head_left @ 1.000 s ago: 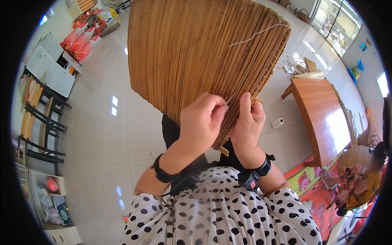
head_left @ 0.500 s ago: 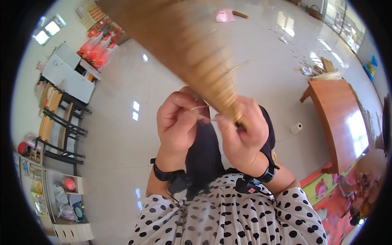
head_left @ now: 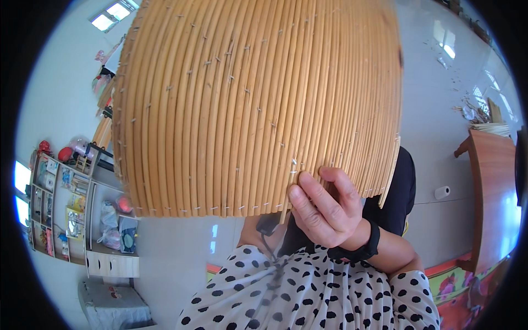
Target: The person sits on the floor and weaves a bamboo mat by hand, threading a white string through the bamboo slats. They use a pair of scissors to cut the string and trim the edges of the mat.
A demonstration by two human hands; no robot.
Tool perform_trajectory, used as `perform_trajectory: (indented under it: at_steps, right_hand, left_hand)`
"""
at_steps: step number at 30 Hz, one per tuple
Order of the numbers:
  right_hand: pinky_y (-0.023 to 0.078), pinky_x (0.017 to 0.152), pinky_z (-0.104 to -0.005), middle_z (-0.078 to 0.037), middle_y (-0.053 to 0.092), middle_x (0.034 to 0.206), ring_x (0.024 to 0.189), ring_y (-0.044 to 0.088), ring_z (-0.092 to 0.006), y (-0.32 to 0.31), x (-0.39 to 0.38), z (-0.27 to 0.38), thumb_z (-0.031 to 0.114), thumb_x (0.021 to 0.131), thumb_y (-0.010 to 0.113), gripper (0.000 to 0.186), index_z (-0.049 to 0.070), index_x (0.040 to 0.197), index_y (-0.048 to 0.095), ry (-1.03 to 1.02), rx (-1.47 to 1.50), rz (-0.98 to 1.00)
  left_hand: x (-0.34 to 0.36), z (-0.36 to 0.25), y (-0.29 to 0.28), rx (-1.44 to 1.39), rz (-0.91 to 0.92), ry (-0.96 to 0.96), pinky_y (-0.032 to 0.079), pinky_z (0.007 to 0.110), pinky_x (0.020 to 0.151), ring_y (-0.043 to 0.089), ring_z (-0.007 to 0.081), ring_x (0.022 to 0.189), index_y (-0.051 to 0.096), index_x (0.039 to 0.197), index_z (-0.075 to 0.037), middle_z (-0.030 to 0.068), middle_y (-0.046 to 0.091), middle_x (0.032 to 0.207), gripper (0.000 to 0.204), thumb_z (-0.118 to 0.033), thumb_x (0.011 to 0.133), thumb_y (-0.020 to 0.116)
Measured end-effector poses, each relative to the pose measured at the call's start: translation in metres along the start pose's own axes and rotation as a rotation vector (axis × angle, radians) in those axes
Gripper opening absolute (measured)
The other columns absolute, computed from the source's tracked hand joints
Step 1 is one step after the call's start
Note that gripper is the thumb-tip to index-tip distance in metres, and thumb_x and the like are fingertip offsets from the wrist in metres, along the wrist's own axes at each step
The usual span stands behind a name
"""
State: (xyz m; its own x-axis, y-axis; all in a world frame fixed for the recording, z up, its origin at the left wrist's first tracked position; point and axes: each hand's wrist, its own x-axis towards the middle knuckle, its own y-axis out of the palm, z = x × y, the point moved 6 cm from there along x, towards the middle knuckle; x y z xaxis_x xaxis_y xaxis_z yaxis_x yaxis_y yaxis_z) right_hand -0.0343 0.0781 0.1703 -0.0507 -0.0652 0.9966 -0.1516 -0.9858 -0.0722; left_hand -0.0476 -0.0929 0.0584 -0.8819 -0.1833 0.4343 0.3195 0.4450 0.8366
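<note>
A wide, curved mat of thin tan sticks (head_left: pixel 214 121), bound together with small white thread knots, fills the upper middle of the view. Its lower edge hangs just in front of my body. My right hand (head_left: pixel 327 214) pinches that lower edge, right of centre, with fingertips on the near face beside a short stick end that pokes below the rest. Behind the mat my left hand is hidden; only the left forearm (head_left: pixel 254 232) shows under the edge, so its fingers cannot be seen.
A reddish-brown wooden table (head_left: pixel 495 192) stands at the right, with a bundle of pale sticks (head_left: pixel 489 128) beyond it. A white roll (head_left: pixel 441 192) lies on the glossy floor. Shelves (head_left: pixel 82 203) line the left wall, and a covered grey box (head_left: pixel 115 305) sits below them.
The mat, earlier seen edge-on as a blurred cone, has turned its broad face toward me. Both hands were together at its tip with a thin string; now the left has gone behind it.
</note>
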Motion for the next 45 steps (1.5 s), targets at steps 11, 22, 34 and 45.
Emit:
perform_trajectory:
  at_steps: [11, 22, 34, 45]
  right_hand:
    - [0.053, 0.064, -0.0327, -0.006, 0.067, 0.115, 0.097, 0.056, -0.0286, 0.001, -0.009, -0.005, 0.011, 0.064, 0.072, 0.045, 0.007, 0.108, 0.077, -0.020, 0.042, -0.032]
    - [0.050, 0.081, -0.0370, -0.014, 0.066, 0.116, 0.089, 0.058, -0.0273, -0.002, -0.002, -0.007, -0.002, 0.065, 0.071, 0.047, 0.001, 0.111, 0.071, 0.179, -0.006, -0.164]
    - [0.055, 0.067, -0.0304, -0.014, 0.070, 0.098, 0.080, 0.068, -0.0249, -0.037, 0.034, -0.061, 0.010, 0.076, 0.084, 0.036, 0.000, 0.108, 0.071, 0.488, -0.066, -0.134]
    - [0.044, 0.053, -0.0270, -0.010, 0.062, 0.068, 0.057, 0.053, -0.0123, -0.041, 0.016, -0.104, 0.011, 0.085, 0.080, 0.021, -0.002, 0.099, 0.072, 0.814, -0.034, 0.016]
  left_hand:
    - [-0.005, 0.003, -0.010, -0.005, -0.058, 0.009, 0.055, 0.041, 0.088, 0.061, 0.0266, 0.105, 0.054, 0.123, 0.000, 0.0158, 0.059, 0.123, 0.035, -0.025, 0.098, 0.057]
    - [-0.012, 0.011, -0.023, 0.061, -0.141, 0.000, 0.054, 0.043, 0.094, 0.060, 0.0293, 0.114, 0.051, 0.129, -0.001, 0.0172, 0.057, 0.130, 0.044, -0.033, 0.099, 0.055]
    - [0.097, 0.028, 0.126, 0.621, 0.376, 0.002, 0.050, 0.030, 0.071, 0.058, 0.0157, 0.081, 0.061, 0.096, -0.002, 0.0123, 0.061, 0.104, 0.022, -0.018, 0.090, 0.075]
    - [0.084, 0.024, 0.125, 1.411, 0.288, 0.137, 0.048, 0.025, 0.069, 0.060, 0.0141, 0.079, 0.061, 0.093, 0.000, 0.0073, 0.059, 0.096, 0.005, -0.001, 0.093, 0.066]
